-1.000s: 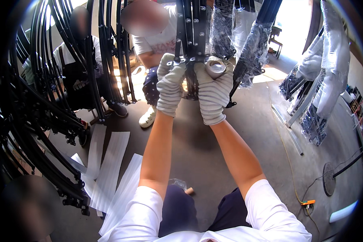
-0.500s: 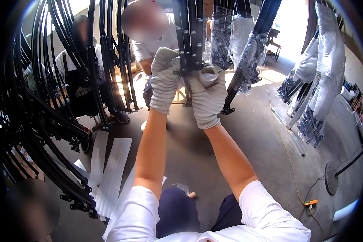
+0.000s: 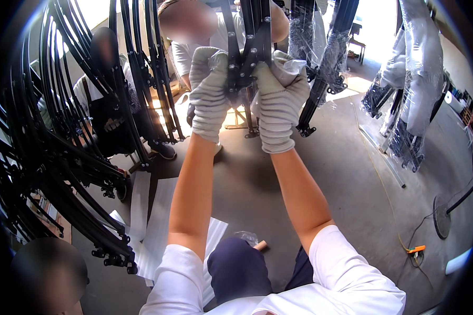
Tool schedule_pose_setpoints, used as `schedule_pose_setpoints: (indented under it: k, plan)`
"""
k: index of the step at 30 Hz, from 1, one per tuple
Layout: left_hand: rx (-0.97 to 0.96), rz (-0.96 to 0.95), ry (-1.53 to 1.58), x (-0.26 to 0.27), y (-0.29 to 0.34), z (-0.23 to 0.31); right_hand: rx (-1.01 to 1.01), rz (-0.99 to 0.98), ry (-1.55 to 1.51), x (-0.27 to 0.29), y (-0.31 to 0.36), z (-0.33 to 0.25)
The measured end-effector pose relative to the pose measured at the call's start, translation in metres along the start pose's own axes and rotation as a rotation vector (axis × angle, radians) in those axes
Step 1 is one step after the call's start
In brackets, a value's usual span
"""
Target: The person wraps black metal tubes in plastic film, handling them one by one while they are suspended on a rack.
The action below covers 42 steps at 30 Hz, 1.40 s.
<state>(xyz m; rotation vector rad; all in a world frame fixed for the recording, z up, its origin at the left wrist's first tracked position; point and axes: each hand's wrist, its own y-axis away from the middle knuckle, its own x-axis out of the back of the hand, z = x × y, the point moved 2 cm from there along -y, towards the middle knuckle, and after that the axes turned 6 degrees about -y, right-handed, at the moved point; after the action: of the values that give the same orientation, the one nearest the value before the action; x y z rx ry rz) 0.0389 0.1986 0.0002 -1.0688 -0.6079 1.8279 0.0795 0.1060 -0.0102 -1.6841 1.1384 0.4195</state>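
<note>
Both gloved hands risen, nearer camera than second ago. Left hand [image 3: 210,92] and right hand [image 3: 279,102] curled tight round hanging black frame [image 3: 245,58], fingers either side. Grey concrete floor [image 3: 352,184] below frame; white foam sheets [image 3: 160,226] lower left; plastic-wrapped frames [image 3: 410,79] right.

White-grey ribbed knit gloves on the left hand [image 3: 210,94] and right hand [image 3: 279,100], gripping a glossy black metal frame [image 3: 247,47]. White foam sheets [image 3: 157,220] on the grey-brown floor [image 3: 352,173]; an orange tool [image 3: 415,250] there too.
</note>
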Motion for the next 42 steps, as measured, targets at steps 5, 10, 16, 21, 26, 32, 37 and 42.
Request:
schedule_pose_setpoints:
  k: [5, 10, 16, 21, 26, 32, 37, 42]
  plan:
    - [0.009, -0.107, -0.006, -0.008, -0.001, 0.002, 0.257, -0.106, 0.331, 0.005, -0.008, -0.021]
    - [-0.005, -0.279, -0.026, -0.012, -0.006, 0.011, 0.435, -0.228, 0.576, 0.001, -0.017, -0.057]
    - [-0.111, -0.199, -0.059, -0.028, -0.006, 0.005, 0.163, -0.391, 0.431, 0.000, -0.036, -0.076]
    - [-0.091, -0.150, -0.163, -0.030, -0.008, 0.020, 0.005, -0.302, 0.618, -0.007, -0.031, -0.093]
    - [-0.076, -0.157, -0.196, -0.033, -0.009, 0.024, 0.461, -0.251, 0.497, -0.001, -0.031, -0.082]
    - [-0.248, -0.261, -0.538, -0.038, 0.003, 0.024, -0.035, -0.390, 0.193, 0.016, -0.041, -0.088]
    - [-0.319, -0.058, -0.339, -0.052, 0.014, 0.017, -0.024, -0.491, 0.230, 0.001, -0.041, -0.084]
    - [-0.429, 0.014, -0.362, -0.052, 0.004, 0.003, 0.148, -0.326, 0.484, 0.000, -0.038, -0.093]
